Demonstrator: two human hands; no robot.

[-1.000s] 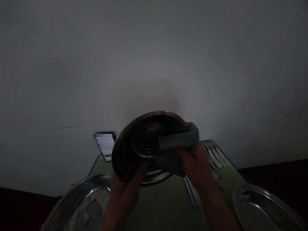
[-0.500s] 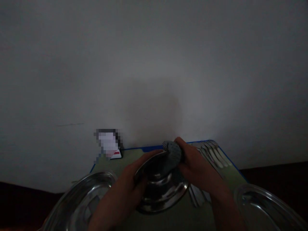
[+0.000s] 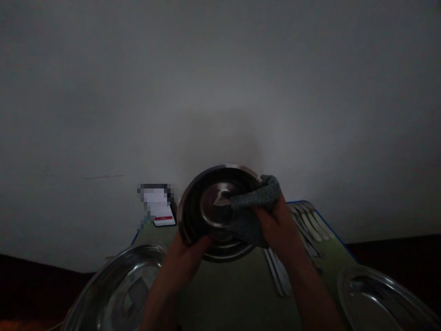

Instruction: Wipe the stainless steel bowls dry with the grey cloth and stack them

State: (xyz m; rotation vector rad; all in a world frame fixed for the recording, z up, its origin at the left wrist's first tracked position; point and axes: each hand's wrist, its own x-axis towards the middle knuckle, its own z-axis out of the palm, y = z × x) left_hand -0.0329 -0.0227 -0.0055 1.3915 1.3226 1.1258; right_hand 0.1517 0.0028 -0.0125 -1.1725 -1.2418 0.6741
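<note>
A shiny metal bowl (image 3: 215,202) is held up above the table, its inside turned toward me. My left hand (image 3: 188,257) grips its lower left rim, with the thumb over the inside edge. In my right hand (image 3: 274,220) is a grey-green cloth (image 3: 253,220), bunched over the bowl's right rim and reaching down into the inside. The cloth hides the fingertips of that hand.
A large metal basin (image 3: 113,285) stands at the left and another metal basin (image 3: 372,294) at the right. Several forks (image 3: 310,223) and some knives (image 3: 277,273) lie on the green table (image 3: 234,299). A phone (image 3: 163,214) leans by the wall (image 3: 220,82).
The bowl has been raised and tilted so its inside now faces me. The cloth in my right hand has moved right and spread over the rim and inside.
</note>
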